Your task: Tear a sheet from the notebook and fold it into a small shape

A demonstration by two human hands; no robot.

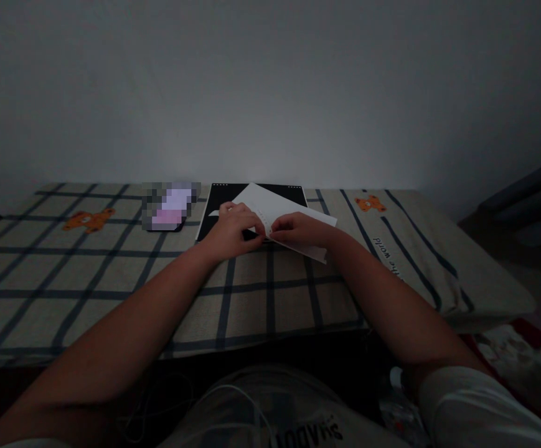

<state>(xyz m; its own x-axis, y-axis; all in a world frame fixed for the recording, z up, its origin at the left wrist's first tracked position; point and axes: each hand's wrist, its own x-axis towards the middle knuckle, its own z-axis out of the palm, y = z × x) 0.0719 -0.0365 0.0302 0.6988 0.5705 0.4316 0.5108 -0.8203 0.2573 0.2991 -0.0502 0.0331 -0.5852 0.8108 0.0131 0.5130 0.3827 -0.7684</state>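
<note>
A white sheet of paper [284,205] lies at a slant across a black notebook cover [218,193] with small punched holes along its far edge. The paper looks folded, one flap jutting to the right, and a row of small marks or holes runs near its left edge. My left hand [235,230] is closed, thumb and fingertips pinching the paper near its close edge. Right beside it, my right hand [304,229] pinches the same area, fingers curled over the paper. The fingertips of both hands almost meet. Part of the sheet is hidden beneath my hands.
A phone [172,214] with a lit, blurred screen rests left of the notebook. The table wears a checked cloth [195,317] with orange bear prints. A plain wall [270,93] rises behind it. At lower right, under the table edge, are a plastic bottle [398,398] and a red container [536,336].
</note>
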